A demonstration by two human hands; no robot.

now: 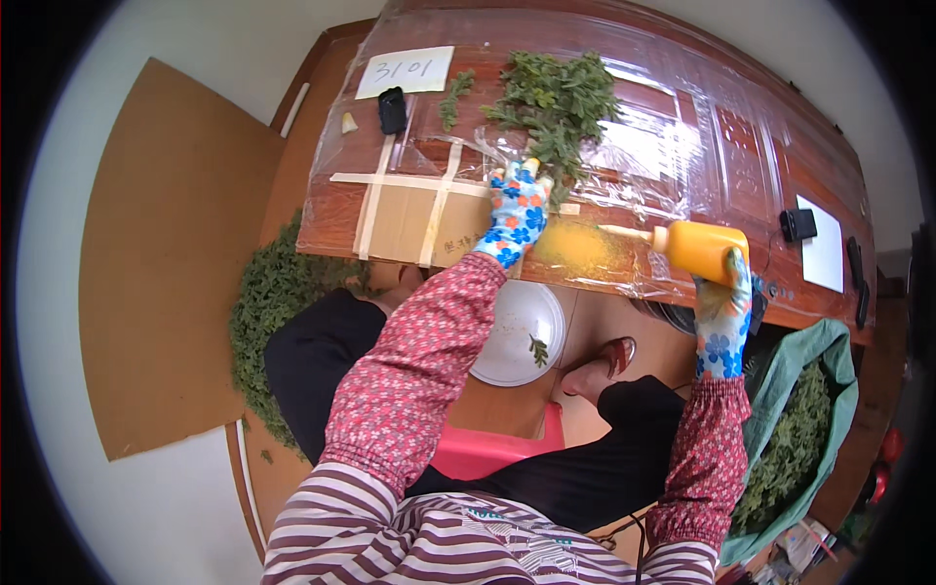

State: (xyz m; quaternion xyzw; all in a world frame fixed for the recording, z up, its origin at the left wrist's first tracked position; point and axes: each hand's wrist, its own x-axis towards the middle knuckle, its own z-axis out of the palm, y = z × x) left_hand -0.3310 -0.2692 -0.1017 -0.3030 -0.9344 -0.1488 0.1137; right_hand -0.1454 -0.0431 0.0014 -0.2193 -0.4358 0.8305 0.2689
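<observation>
Fingers of the left hand (518, 213), in a flowered glove, are slightly spread at the lower end of a pile of leafy green sprigs (561, 97); whether they pinch a stem, I cannot tell. The pile reaches from the far edge of the plastic-covered wooden table (328, 222) toward the near edge. Gloved fingers of the right hand (726, 288) curl around a yellow squeeze bottle (704, 247), tipped sideways at the near edge, its nozzle (629, 234) pointing left above a yellow-dusted patch (583, 246).
</observation>
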